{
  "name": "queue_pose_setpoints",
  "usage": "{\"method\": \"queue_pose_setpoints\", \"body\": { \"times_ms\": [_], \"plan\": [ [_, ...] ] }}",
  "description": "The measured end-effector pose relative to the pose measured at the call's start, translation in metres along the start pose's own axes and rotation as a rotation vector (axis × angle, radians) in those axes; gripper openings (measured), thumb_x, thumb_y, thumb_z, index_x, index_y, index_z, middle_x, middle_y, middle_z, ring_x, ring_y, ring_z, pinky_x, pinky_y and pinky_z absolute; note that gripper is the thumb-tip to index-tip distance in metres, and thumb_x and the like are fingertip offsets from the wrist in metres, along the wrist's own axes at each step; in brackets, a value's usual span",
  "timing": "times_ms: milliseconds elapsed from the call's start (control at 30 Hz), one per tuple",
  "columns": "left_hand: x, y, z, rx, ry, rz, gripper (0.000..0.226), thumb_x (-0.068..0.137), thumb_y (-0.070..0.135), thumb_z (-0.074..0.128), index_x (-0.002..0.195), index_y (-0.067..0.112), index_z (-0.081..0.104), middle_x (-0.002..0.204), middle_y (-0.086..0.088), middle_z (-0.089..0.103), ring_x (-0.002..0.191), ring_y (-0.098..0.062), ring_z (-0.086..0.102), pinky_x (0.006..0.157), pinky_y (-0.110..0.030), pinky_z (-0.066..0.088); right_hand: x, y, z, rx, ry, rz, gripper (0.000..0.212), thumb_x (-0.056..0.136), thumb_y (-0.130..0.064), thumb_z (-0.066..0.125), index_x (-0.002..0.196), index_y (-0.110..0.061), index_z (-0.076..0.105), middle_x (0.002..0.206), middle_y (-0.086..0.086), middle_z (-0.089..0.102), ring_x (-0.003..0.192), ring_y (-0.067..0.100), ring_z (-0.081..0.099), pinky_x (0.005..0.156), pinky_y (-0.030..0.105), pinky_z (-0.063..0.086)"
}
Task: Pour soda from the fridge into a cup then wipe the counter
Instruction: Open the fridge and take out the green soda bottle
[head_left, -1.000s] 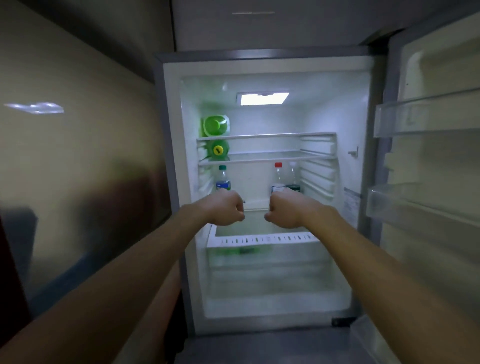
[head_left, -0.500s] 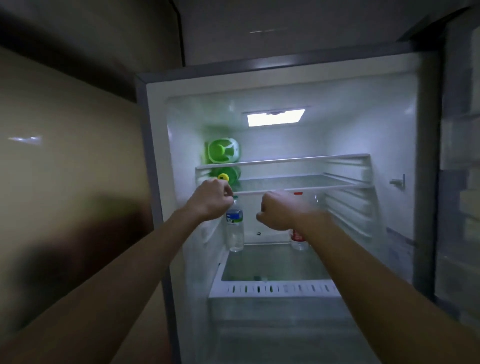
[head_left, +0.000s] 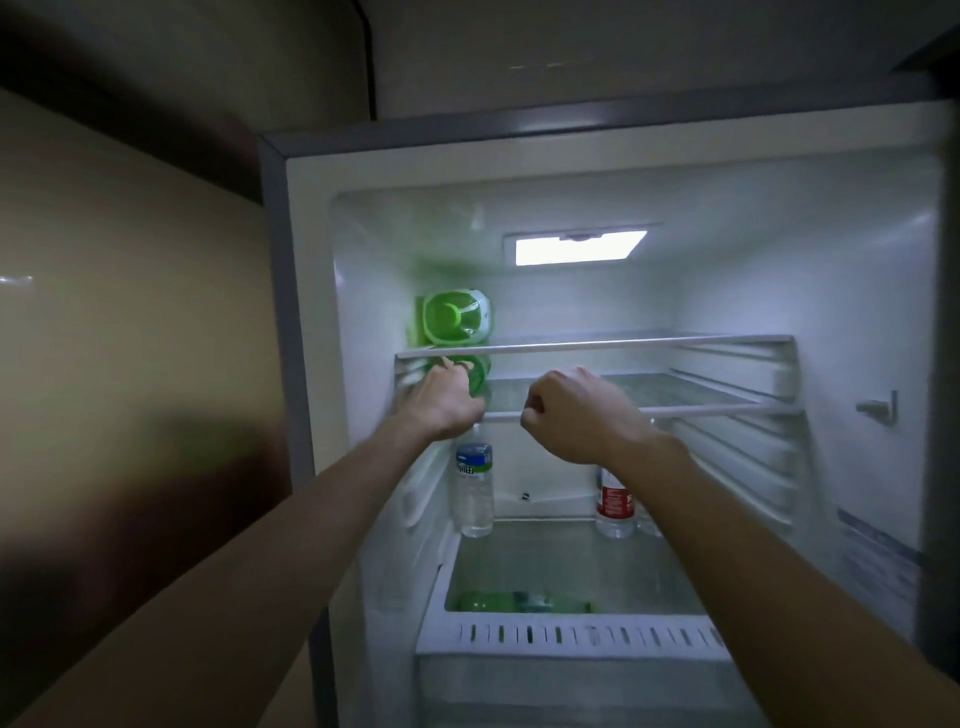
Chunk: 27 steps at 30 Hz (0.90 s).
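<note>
The fridge (head_left: 613, 171) stands open and lit. Two green soda bottles lie on their sides at the left: one on the top shelf (head_left: 454, 318), one on the shelf below (head_left: 477, 373). My left hand (head_left: 445, 401) is at the cap end of the lower green soda bottle, its fingers curled around it and hiding the cap. My right hand (head_left: 574, 413) is a closed fist holding nothing, in front of the second shelf's edge (head_left: 727, 410).
A clear water bottle with a blue label (head_left: 474, 486) and a red-labelled bottle (head_left: 614, 501) stand on the glass shelf lower down. Something green lies in the crisper drawer (head_left: 519, 603). A beige wall (head_left: 130, 322) runs along the left.
The view has closed in on the fridge. My left hand rose from mid-fridge to the lower green bottle and now covers its yellow cap. The right fist rose alongside it.
</note>
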<state>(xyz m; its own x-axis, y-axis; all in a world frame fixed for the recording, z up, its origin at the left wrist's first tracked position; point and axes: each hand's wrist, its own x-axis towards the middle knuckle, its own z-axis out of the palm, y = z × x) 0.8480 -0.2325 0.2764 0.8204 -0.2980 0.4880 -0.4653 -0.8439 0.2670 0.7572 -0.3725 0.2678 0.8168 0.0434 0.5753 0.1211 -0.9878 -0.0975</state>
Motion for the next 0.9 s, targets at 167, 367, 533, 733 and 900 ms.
{"method": "queue_pose_setpoints", "body": {
  "times_ms": [167, 367, 533, 733, 900],
  "plan": [
    [-0.006, 0.001, 0.014, -0.143, 0.199, 0.03, 0.044, 0.089, 0.02, 0.061, 0.132, 0.02, 0.058, 0.126, -0.017, 0.053, 0.114, -0.031, 0.055, 0.099, -0.035, 0.043, 0.003, 0.005, 0.004, 0.025, 0.015, 0.002, 0.028, 0.088, -0.022, 0.048, 0.082, -0.004, 0.068, 0.083, 0.01, 0.071, 0.07, 0.027, 0.067, 0.068, 0.041, 0.059],
    [-0.017, 0.005, 0.022, -0.25, 0.421, -0.031, 0.036, 0.081, 0.026, 0.076, 0.112, 0.014, 0.062, 0.114, -0.014, 0.053, 0.1, -0.03, 0.057, 0.082, -0.033, 0.044, -0.001, 0.004, 0.01, 0.02, -0.049, -0.003, 0.03, 0.091, -0.026, 0.05, 0.086, -0.006, 0.07, 0.085, 0.009, 0.071, 0.071, 0.025, 0.066, 0.07, 0.04, 0.059],
    [-0.029, 0.006, 0.027, -0.325, 0.573, -0.021, 0.035, 0.079, 0.019, 0.076, 0.107, 0.013, 0.056, 0.107, -0.009, 0.055, 0.093, -0.025, 0.056, 0.073, -0.027, 0.042, -0.007, 0.007, 0.012, 0.028, -0.061, 0.002, 0.03, 0.091, -0.025, 0.05, 0.087, -0.002, 0.07, 0.086, 0.011, 0.072, 0.073, 0.026, 0.069, 0.07, 0.038, 0.059],
    [-0.052, 0.008, 0.023, -0.406, 0.606, 0.051, 0.043, 0.078, 0.02, 0.078, 0.116, 0.008, 0.061, 0.111, -0.009, 0.055, 0.098, -0.019, 0.056, 0.078, -0.019, 0.041, -0.011, 0.004, 0.011, 0.021, -0.045, -0.031, 0.028, 0.092, -0.025, 0.05, 0.085, -0.006, 0.07, 0.085, 0.008, 0.072, 0.069, 0.022, 0.068, 0.07, 0.037, 0.06],
    [-0.073, 0.008, 0.017, -0.411, 0.663, 0.112, 0.041, 0.078, 0.021, 0.079, 0.112, 0.007, 0.063, 0.108, -0.008, 0.056, 0.094, -0.015, 0.055, 0.08, -0.016, 0.042, -0.017, -0.003, 0.015, 0.04, -0.045, -0.04, 0.028, 0.092, -0.026, 0.047, 0.085, -0.01, 0.07, 0.085, 0.006, 0.071, 0.068, 0.022, 0.068, 0.069, 0.039, 0.06]
  ]
}}
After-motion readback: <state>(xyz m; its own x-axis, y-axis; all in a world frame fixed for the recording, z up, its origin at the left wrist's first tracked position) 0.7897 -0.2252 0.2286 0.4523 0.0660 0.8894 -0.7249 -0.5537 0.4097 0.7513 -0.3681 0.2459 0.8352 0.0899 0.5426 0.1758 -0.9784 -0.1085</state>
